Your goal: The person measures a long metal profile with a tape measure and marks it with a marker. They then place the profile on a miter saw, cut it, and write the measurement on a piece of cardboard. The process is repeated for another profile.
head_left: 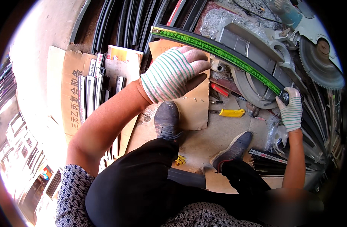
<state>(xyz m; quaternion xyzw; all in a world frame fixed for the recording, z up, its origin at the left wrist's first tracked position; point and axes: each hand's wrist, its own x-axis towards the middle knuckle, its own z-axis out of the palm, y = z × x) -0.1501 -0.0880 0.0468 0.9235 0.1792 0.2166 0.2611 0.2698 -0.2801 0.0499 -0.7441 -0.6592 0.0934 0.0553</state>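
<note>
A green tape measure (219, 51) is stretched along a long black strip (234, 53), running from the upper middle down to the right. At its near right end my right hand (292, 109), in a white glove with green stripes, closes around the tape's dark case and the strip's end. My left hand (173, 72), in a matching glove, hovers just below the tape's far left part. Its fingers are loosely bent, the thumb stands apart from them, and nothing shows between them. Under the strip lies the grey metal bed of a mitre saw (256, 49).
The toothed saw blade (320, 56) stands at the upper right. A yellow-handled cutter (232, 113) and a red-handled tool (219, 89) lie on the floor near my shoes. Black strips (133, 26) lie at the back, beside cardboard (77, 79). More strips (313, 113) lie along the right.
</note>
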